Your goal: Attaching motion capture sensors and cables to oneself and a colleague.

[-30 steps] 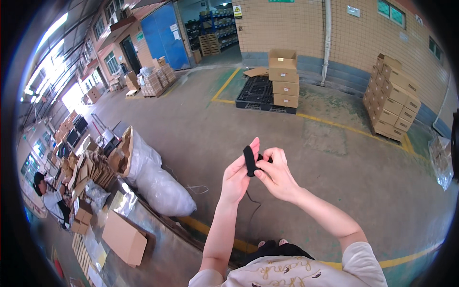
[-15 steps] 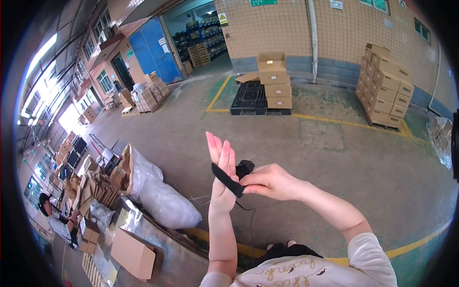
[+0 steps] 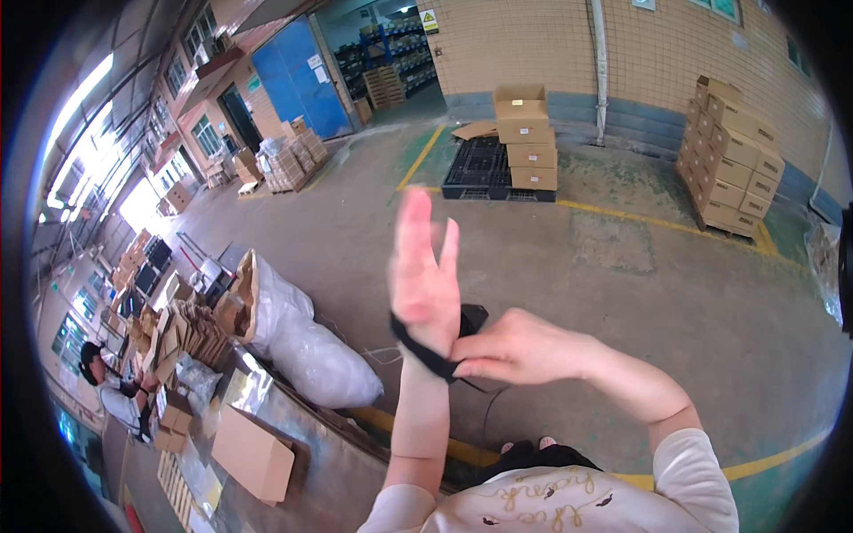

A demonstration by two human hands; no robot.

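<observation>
Two hands are meeting at the picture's centre. The left hand (image 3: 425, 275) is standing upright, its fingers spread apart and gripping nothing, while a black strap (image 3: 426, 348) is lying across its wrist. The right hand (image 3: 515, 348), at three o'clock from that wrist, is pinching the strap's end, its grip clamped together on it. At nine o'clock white bags (image 3: 302, 333) are lying on the floor; at twelve o'clock boxes (image 3: 526, 133) are sitting on a pallet (image 3: 480, 169).
</observation>
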